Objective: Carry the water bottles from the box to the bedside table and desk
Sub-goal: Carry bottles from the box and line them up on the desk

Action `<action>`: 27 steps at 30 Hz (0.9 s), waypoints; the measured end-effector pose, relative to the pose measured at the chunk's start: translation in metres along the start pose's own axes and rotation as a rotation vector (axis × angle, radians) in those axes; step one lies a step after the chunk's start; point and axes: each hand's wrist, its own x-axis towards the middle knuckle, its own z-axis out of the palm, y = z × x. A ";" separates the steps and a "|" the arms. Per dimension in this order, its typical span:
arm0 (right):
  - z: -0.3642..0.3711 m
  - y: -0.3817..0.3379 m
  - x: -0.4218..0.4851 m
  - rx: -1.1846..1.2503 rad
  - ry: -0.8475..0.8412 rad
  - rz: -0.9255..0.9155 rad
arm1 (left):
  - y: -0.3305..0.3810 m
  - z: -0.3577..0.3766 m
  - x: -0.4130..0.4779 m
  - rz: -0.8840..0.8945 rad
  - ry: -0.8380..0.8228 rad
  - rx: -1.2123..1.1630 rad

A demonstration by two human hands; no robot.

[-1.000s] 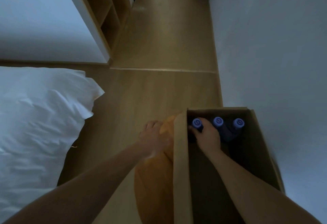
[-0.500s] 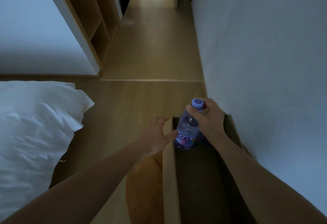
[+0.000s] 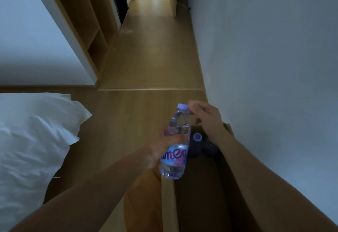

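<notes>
A clear water bottle [image 3: 176, 140] with a pale purple cap and a blue label is held upright over the left wall of the cardboard box [image 3: 169, 200]. My left hand [image 3: 164, 147] is wrapped around its middle. My right hand [image 3: 206, 118] hovers just right of the cap with fingers loosely spread, holding nothing. Inside the dark box, another bottle's purple cap [image 3: 197, 137] shows at the far end; more bottles beside it are hidden by my right wrist.
A white pillow and bed [image 3: 33, 140] fill the left. A wooden floor runs ahead into a corridor, with an open wooden shelf unit [image 3: 86, 30] on the left. A white wall [image 3: 274, 67] stands close on the right. An orange object [image 3: 142, 200] lies left of the box.
My right hand lifted a bottle out of the box by its neck. My left hand left the box's edge and took the bottle's body; my right hand let go.
</notes>
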 end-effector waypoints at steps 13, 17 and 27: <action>0.008 0.135 -0.013 -0.785 -0.030 0.207 | -0.027 -0.019 0.004 -0.044 0.054 -0.139; 0.012 0.152 -0.020 -0.767 -0.139 0.179 | -0.029 -0.021 0.001 -0.035 0.086 -0.138; 0.027 0.151 -0.032 -0.524 -0.027 0.314 | -0.024 -0.028 -0.016 0.012 0.149 -0.142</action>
